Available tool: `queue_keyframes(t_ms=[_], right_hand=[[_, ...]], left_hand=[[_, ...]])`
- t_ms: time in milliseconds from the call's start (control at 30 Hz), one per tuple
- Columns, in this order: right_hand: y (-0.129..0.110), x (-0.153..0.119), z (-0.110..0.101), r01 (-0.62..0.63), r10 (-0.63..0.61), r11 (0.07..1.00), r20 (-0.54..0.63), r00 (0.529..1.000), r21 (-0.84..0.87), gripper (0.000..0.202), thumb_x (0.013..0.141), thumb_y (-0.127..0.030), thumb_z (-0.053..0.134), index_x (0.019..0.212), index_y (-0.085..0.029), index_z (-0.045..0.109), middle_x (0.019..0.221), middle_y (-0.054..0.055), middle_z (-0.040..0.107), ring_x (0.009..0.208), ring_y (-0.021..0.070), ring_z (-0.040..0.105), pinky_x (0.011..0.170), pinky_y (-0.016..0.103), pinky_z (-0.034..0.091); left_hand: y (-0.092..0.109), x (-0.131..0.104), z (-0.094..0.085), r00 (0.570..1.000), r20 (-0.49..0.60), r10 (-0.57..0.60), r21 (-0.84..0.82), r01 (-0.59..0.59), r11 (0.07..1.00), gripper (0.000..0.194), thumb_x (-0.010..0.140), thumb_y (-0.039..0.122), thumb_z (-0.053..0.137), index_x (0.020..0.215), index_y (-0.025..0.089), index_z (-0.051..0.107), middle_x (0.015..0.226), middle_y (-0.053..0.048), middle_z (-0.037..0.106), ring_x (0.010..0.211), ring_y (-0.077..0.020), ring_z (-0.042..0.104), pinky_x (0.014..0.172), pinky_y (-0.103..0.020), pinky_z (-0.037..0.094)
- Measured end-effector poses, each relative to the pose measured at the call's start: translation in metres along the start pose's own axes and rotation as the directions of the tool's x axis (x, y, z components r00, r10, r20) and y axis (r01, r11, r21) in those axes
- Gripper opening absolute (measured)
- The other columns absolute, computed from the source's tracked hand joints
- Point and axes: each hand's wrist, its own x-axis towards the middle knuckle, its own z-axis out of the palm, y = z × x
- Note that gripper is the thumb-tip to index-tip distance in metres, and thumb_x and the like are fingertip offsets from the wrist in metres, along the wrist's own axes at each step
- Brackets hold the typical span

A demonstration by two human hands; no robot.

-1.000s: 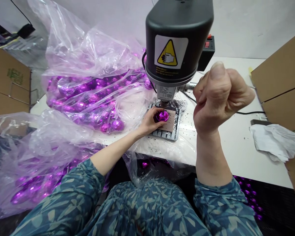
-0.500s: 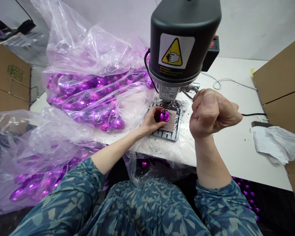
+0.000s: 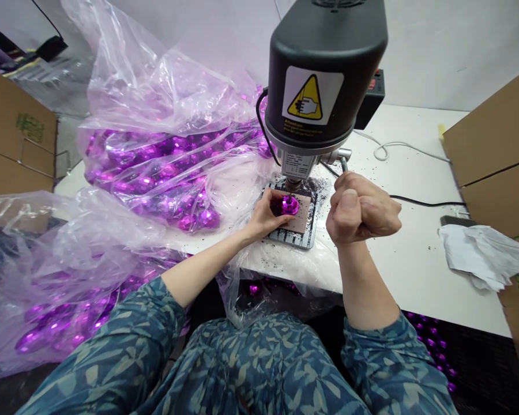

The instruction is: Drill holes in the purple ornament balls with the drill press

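The left hand's (image 3: 266, 215) grip curved part-closed — thumb and fingers against the side of a shiny purple, round faceted ornament (image 3: 290, 206). The ornament sat on a flat, square tan board (image 3: 301, 222) over a grey, slotted metal base plate (image 3: 305, 240) strewn with dark crumbs, beneath a smooth, black-cased machine (image 3: 328, 52). The right hand's (image 3: 358, 210) grip was a tight fist around the slim metal lever (image 3: 344, 163). Farther out, wrinkled, translucent plastic (image 3: 155, 80) draped glittering purple balls (image 3: 145, 181), and a crumpled white sheet (image 3: 471, 253) lay on the smooth white tabletop (image 3: 415, 242) near a brown cardboard box (image 3: 493, 132).
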Motion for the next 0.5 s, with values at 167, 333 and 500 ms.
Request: queue_keyframes(t_ms=[167,333,500], right_hand=[[0.002,-0.003,-0.003,0.047,-0.047,0.999,0.013,0.999,0.005,0.042,0.089,-0.011,0.054,0.059,-0.022,0.027,0.047,-0.008,0.033,0.036,0.0059,0.029,0.037,0.027,0.028],[-0.002,-0.007,-0.005,0.027,-0.022,0.996,0.059,0.998,-0.088,0.055,0.095,-0.022,0.055,0.051,-0.022,0.022,0.039,-0.008,0.028,0.032,0.0062,0.026,0.035,0.029,0.027],[-0.002,0.030,0.009,-0.193,0.187,0.972,-0.057,0.981,-0.135,0.060,0.104,-0.039,0.057,0.054,-0.023,0.028,0.043,-0.007,0.029,0.035,0.0055,0.025,0.037,0.030,0.018]], left_hand=[[0.000,0.000,0.000,1.000,-0.005,-0.003,-0.007,0.003,1.000,0.058,0.073,0.031,0.098,0.111,0.021,0.057,0.115,-0.008,0.073,0.107,-0.0248,0.072,0.095,-0.039,0.058],[-0.001,-0.001,0.000,1.000,-0.005,0.006,0.008,-0.005,1.000,0.057,0.072,0.031,0.098,0.112,0.021,0.058,0.116,-0.008,0.073,0.107,-0.0247,0.071,0.095,-0.039,0.058],[-0.003,0.002,0.003,1.000,-0.014,-0.009,0.021,0.009,1.000,0.057,0.071,0.028,0.097,0.110,0.021,0.057,0.114,-0.007,0.072,0.104,-0.0241,0.071,0.092,-0.038,0.058]])
